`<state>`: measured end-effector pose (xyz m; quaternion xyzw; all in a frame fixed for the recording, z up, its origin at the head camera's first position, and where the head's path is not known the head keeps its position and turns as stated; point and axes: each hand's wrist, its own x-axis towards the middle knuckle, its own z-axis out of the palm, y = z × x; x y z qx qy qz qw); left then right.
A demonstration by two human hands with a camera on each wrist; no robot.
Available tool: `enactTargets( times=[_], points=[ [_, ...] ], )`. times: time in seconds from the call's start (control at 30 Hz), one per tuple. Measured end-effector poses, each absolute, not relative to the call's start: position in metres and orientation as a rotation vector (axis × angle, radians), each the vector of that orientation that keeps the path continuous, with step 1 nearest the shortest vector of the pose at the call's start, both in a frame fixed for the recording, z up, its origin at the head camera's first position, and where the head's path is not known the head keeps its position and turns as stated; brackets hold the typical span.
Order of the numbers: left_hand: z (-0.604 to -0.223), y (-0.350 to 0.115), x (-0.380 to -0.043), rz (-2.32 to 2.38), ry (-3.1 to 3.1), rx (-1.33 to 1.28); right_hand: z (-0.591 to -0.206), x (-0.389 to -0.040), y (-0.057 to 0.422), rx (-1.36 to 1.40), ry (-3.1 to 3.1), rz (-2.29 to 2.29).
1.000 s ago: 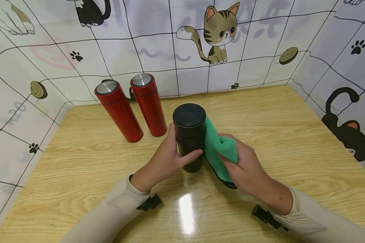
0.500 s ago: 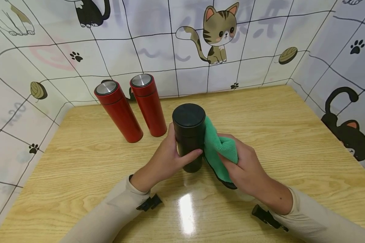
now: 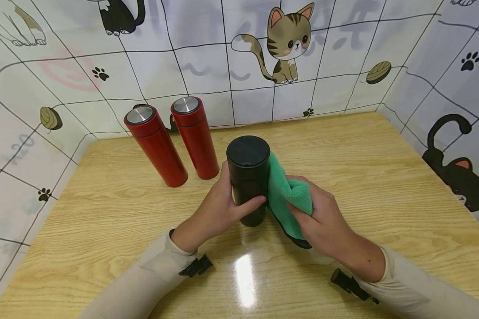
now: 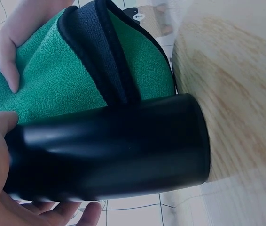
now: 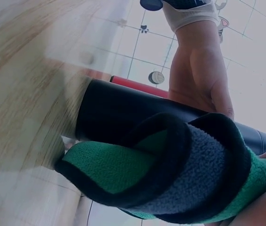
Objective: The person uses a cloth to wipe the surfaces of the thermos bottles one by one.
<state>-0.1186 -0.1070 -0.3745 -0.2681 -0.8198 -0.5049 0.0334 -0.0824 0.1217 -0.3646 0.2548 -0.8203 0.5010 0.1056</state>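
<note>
A black thermos bottle (image 3: 249,177) with a flat black lid stands upright near the middle of the table. My left hand (image 3: 223,206) grips it from the left, thumb across the front; in the left wrist view its fingers curl under the bottle (image 4: 114,146). My right hand (image 3: 323,217) holds a bunched green cloth (image 3: 289,199) against the bottle's right side. In the right wrist view the cloth (image 5: 109,165) shows a grey back and black edging, with its folds hanging along the bottle. Part of the right hand's fingers is hidden behind the cloth.
Two red thermos bottles with silver-topped lids, one at left (image 3: 157,146) and one beside it (image 3: 195,139), stand at the back left of the wooden table (image 3: 104,221). Behind them rises a white wall covering (image 3: 207,48) with cat drawings and grid lines.
</note>
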Motion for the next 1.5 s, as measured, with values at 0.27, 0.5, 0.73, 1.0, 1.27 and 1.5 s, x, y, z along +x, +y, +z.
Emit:
enactTargets(
  times=[0.27,0.5,0.73,1.0,1.27,1.5],
  points=[
    [-0.3750,-0.1066,-0.1187,-1.549,-2.515,-0.830,-0.3652,-0.0825,0.1218,0.752,-2.419,1.474],
    [-0.3770,-0.1061,-0.1201,-1.561,-2.502,-0.838,-0.3670,-0.0824,0.1218,0.754,-2.421,1.472],
    [-0.3768,-0.1066,-0.1203,-1.566,-2.510,-0.826,-0.3678,-0.0821,0.1214,0.748,-2.446,1.465],
    [-0.3767,-0.1070,-0.1196,-1.558,-2.509,-0.823,-0.3677,-0.0823,0.1209,0.738,-2.456,1.438],
    [-0.3771,-0.1072,-0.1196,-1.581,-2.517,-0.810,-0.3676,-0.0818,0.1198,0.728,-2.459,1.434],
    [-0.3766,-0.1072,-0.1194,-1.575,-2.513,-0.825,-0.3679,-0.0815,0.1200,0.735,-2.455,1.430]
  ],
)
